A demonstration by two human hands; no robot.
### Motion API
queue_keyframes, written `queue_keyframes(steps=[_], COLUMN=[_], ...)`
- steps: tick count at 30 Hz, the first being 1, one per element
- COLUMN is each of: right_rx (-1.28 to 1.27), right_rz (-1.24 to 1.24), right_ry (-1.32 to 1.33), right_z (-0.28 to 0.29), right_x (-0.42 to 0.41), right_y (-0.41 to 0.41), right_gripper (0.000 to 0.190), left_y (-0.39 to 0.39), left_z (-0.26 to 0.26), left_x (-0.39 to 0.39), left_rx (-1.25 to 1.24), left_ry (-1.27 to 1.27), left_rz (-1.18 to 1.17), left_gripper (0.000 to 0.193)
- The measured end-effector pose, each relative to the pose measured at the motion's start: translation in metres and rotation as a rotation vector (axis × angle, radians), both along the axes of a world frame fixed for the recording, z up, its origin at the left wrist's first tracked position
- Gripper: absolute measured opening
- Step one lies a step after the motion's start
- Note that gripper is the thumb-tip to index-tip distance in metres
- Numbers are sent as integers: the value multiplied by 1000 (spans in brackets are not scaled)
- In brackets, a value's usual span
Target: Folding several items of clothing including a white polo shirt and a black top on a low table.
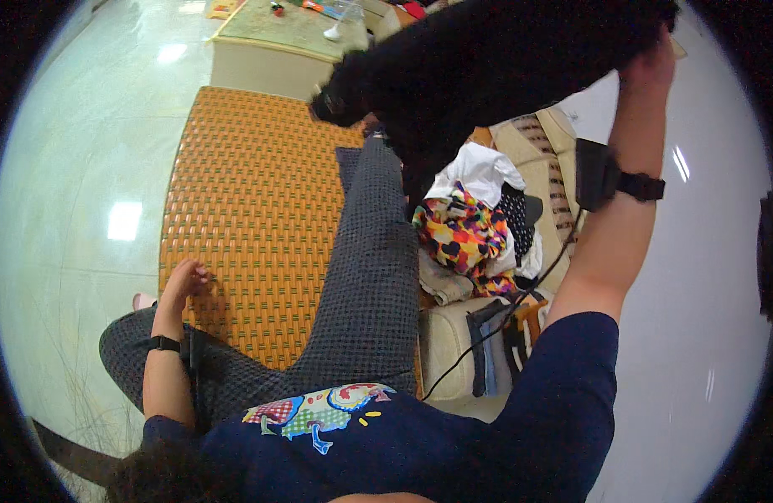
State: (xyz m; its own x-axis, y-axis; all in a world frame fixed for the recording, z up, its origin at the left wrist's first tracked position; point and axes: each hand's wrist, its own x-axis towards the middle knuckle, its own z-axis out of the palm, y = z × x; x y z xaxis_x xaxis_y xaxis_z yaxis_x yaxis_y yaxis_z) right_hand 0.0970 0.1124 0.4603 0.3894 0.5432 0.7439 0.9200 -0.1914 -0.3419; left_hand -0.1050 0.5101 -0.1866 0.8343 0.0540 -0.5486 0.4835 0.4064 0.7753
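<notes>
My right hand (652, 61) is raised at the upper right, gripping the end of a large black piece of cloth, likely a garment (487, 69). The cloth stretches leftward in the air and hides part of my outstretched leg and the sofa; its far left end is blurred. My left hand (188, 276) hangs above the left side of an orange woven seat (254, 207), fingers loosely bent and holding nothing. Right of my leg lies a heap of clothes: a white garment (474, 170), a multicoloured patterned one (455, 242) and a black dotted one (517, 217).
Folded clothes (487, 346) stand on edge beside the cushioned sofa (446, 352) at my right. A cable (468, 352) runs from the device on my right forearm. A table (267, 25) with small items stands at the top. A pink slipper (144, 301) is by my left knee.
</notes>
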Motion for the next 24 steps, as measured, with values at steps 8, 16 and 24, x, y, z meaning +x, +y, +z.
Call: queue_keyframes(steps=[8,16,24], right_rx=[526,302,215], right_rz=[-186,-50,394], right_ry=[890,974,632], right_z=[-164,-269,-215], right_x=[65,46,-109], right_y=[16,38,-3], right_gripper=[26,18,21], left_y=[-8,-11,-6], left_z=[43,19,-25], left_x=[15,5,24], left_rx=[131,-38,137], left_ry=[-174,-144,144], left_rz=[181,39,123], left_gripper=[53,54,32])
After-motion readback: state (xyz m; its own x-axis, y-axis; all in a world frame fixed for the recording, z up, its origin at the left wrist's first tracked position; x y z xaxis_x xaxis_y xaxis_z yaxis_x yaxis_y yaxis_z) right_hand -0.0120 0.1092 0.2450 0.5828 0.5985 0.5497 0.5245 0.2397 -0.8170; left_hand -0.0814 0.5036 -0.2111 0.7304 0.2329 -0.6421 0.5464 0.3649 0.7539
